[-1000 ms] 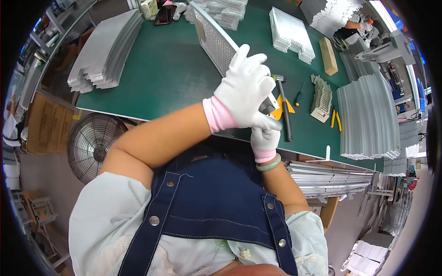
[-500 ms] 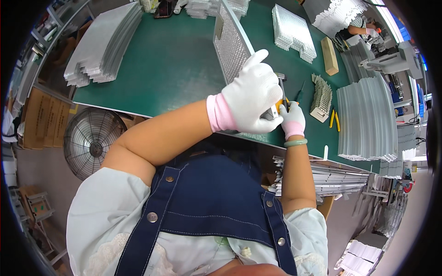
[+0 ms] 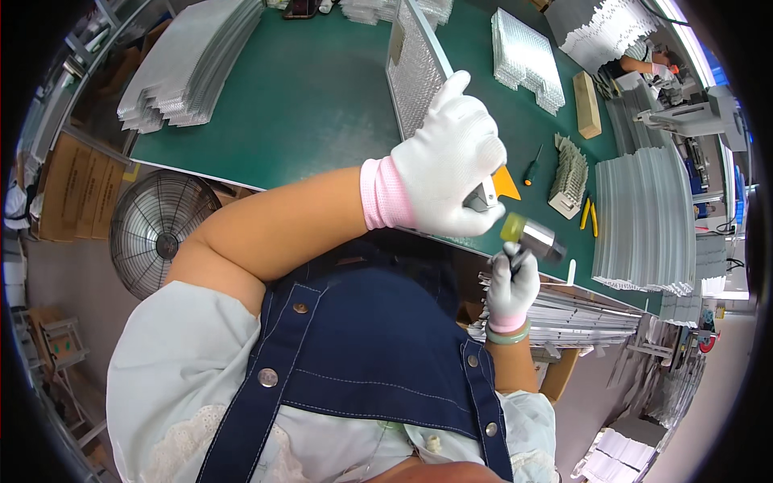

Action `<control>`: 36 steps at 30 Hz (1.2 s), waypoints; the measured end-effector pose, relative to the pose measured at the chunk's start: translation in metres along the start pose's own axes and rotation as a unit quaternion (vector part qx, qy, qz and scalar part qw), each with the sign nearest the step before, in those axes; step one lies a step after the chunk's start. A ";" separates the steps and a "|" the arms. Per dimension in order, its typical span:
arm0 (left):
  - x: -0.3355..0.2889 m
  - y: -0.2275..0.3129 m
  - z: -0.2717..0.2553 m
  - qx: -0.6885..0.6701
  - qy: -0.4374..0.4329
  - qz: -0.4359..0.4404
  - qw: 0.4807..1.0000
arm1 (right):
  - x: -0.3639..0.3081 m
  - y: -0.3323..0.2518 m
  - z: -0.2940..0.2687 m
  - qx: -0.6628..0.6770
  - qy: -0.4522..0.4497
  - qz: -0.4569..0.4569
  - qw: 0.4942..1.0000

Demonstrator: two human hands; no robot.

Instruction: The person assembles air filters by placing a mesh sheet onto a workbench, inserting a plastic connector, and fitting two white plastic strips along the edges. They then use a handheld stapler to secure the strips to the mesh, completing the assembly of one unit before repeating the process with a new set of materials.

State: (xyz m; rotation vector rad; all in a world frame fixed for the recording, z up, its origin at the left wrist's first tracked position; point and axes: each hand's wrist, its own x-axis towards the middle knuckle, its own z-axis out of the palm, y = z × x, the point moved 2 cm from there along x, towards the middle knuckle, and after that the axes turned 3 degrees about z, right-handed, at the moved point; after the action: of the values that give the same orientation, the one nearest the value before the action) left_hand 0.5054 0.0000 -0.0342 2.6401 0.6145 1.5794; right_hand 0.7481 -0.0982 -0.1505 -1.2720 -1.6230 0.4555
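Observation:
My left hand (image 3: 451,165), in a white knit glove with a pink cuff, is closed over the edge of a thin silver mesh panel (image 3: 415,84) with a pale frame. That panel stands on edge on the green table. Below my left hand a short silver metal end (image 3: 483,196) shows between fingers and thumb; whether it belongs to the panel I cannot tell. My right hand (image 3: 513,286), also gloved, grips the handle of a hammer (image 3: 538,239) in front of the table edge. The hammer's head is metal with a yellow-green face. An orange pointed piece (image 3: 506,184) lies beside my left hand.
On the green table (image 3: 298,97) lie a green-handled screwdriver (image 3: 533,167), a row of small beige parts (image 3: 568,177), yellow-handled pliers (image 3: 589,216) and a wooden block (image 3: 587,105). Stacks of silver sheets (image 3: 189,64) flank it. A co-worker (image 3: 648,64) is at the far right.
My right hand has lifted the hammer off the table and drawn it toward me. My left hand keeps its hold on the panel. The whole view has shifted slightly.

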 end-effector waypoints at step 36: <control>-0.015 -0.006 -0.012 0.000 -0.051 0.018 0.999 | 0.067 -0.122 -0.059 -0.232 -0.196 -0.091 0.949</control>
State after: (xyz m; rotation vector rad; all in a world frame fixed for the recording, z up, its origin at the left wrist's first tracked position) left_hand 0.4871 -0.0022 -0.0419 2.7270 0.5662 1.4405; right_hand 0.7381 -0.1010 -0.0003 -1.4128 -2.2595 0.2222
